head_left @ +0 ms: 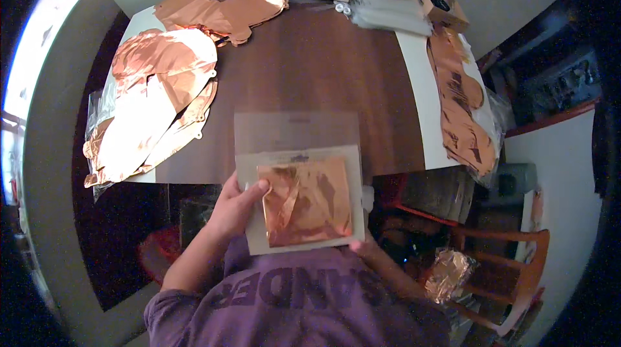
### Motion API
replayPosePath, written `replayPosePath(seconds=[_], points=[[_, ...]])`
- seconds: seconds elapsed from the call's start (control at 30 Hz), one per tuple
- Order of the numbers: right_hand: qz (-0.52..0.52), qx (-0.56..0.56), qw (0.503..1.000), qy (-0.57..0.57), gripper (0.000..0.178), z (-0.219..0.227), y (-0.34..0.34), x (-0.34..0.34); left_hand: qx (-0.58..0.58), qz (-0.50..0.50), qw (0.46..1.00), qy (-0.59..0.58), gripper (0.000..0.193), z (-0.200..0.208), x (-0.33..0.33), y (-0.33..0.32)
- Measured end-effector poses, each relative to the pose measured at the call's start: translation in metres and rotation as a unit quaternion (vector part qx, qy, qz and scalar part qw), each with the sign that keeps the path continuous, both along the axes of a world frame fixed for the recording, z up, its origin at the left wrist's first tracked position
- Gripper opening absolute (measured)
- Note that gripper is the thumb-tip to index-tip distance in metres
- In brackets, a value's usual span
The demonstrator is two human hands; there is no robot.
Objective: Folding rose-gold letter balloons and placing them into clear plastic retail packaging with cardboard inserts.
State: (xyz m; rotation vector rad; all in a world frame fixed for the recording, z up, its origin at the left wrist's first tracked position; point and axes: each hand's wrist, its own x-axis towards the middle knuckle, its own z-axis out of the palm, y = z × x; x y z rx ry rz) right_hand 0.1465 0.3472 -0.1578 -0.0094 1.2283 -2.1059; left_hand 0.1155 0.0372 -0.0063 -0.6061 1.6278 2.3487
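Note:
A folded rose-gold foil balloon [314,208] lies on a pale backing card [259,243], held over my lap at the table's front edge. Past the card's top reaches a clear plastic sleeve [296,128]; whether the card is fully inside it, I cannot tell. My left hand [236,203] grips the left side, its thumb pressing on the foil and the other fingers hidden behind. At the lower right corner, my right hand [362,245] pinches the card's edge, mostly hidden behind it.
Flat foil balloons [168,62] are heaped on the table's left, with more foil balloons [456,98] along the right edge. A stack of clear sleeves [388,7] and an open cardboard box [443,7] stand at the back right. A wooden chair [517,276] carries crumpled foil [449,274].

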Motion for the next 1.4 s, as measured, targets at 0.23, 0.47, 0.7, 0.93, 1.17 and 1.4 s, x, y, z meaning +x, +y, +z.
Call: replayPosePath(seconds=[0.23,0.47,0.7,0.93,1.17,1.4], points=[[-0.073,0.000,0.997,-0.010,0.060,0.108,-0.019,-0.082,0.040,-0.028,0.999,-0.005,0.045,-0.012,0.002,0.006],[-0.099,0.342,0.933,0.049,0.032,0.124,-0.032,-0.027,0.009,-0.010,0.994,-0.112,0.044,0.002,0.063,0.011],[-0.055,0.334,0.937,0.092,0.034,0.118,-0.011,-0.023,0.159,-0.057,0.983,-0.068,0.076,-0.012,0.060,-0.002],[0.002,0.505,0.578,0.641,0.074,0.154,-0.044,-0.064,0.225,0.053,0.973,0.003,0.074,-0.024,0.037,0.010],[-0.013,0.425,0.498,0.756,0.043,0.127,-0.083,-0.088,0.201,0.041,0.977,0.062,0.077,-0.034,0.041,0.003],[0.012,0.389,0.506,0.770,0.034,0.138,-0.093,-0.093,0.155,0.155,0.975,0.037,0.049,-0.060,0.039,0.016]])
